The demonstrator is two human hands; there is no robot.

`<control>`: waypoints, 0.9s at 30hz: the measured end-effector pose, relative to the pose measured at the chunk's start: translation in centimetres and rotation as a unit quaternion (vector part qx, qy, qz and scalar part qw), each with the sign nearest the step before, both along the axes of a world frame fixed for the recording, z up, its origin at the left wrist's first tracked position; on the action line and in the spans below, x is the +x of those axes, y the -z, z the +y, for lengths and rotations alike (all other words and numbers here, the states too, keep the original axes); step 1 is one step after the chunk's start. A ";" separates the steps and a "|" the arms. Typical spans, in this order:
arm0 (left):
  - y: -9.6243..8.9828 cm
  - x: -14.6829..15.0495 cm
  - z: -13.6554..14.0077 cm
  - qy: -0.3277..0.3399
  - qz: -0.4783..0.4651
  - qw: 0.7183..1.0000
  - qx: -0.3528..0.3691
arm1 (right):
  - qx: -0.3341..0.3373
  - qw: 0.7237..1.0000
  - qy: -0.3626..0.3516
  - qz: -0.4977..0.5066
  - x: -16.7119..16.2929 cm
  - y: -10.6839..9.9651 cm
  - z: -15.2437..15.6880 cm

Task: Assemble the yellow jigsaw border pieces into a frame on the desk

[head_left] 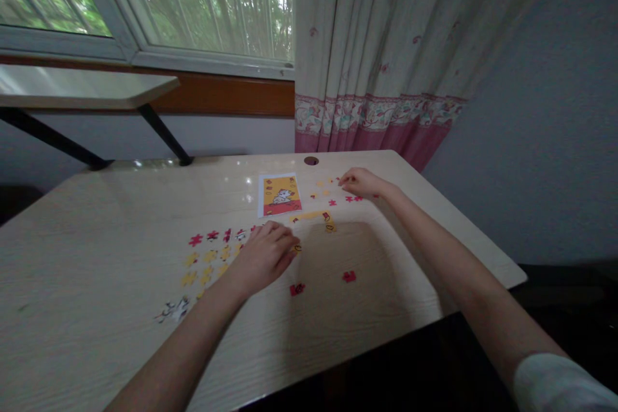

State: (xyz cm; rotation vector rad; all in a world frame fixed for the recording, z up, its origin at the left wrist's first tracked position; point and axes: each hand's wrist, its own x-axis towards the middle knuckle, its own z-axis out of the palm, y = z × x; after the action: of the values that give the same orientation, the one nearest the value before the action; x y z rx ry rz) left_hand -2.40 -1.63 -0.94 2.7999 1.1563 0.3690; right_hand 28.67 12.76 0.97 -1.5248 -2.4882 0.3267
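Observation:
My left hand (268,251) is low over the table with its fingers curled. A yellow puzzle piece (298,248) with a dark mark shows at its fingertips, partly covered by them. Farther back on the right, my right hand (360,181) has its fingers pinched together among loose puzzle pieces; what they hold is too small to make out. Between the hands lies a joined yellow strip of puzzle (313,215) with a corner at its right end. Nearer me are a red piece with a dark pattern (297,289) and a plain red piece (349,277).
A picture card (282,195) with a white animal on yellow and red lies behind my left hand. Rows of loose red, yellow and white pieces (210,256) spread to the left. A raised shelf (87,87) stands at the back left. The table (96,225) has a round hole (311,161).

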 end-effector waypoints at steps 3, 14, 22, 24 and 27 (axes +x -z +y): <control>-0.1 0.0 -0.1 -0.001 0.001 1.000 -0.003 | -0.004 0.999 -0.052 -0.011 -2.6 0.0 0.1; -0.1 0.0 -0.1 -0.002 0.008 1.000 -0.003 | -0.045 0.996 -0.034 -0.066 -4.8 0.4 0.6; -0.2 0.1 -0.1 -0.006 0.009 1.000 0.000 | -0.055 0.990 -0.006 0.133 -4.6 -0.4 -2.3; -0.2 0.2 -0.1 -0.008 0.008 1.000 0.003 | -0.065 0.977 -0.015 0.204 -4.2 -0.2 -3.7; -0.1 0.2 -0.1 -0.010 0.003 1.000 0.007 | -0.076 0.954 -0.007 0.292 -3.5 0.5 -5.6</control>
State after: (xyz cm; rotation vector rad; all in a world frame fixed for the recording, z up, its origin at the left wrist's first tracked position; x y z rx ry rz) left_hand -2.23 -1.72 -0.87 2.8045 1.1881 0.3731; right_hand 25.13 7.16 0.51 -1.2248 -2.0375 0.8493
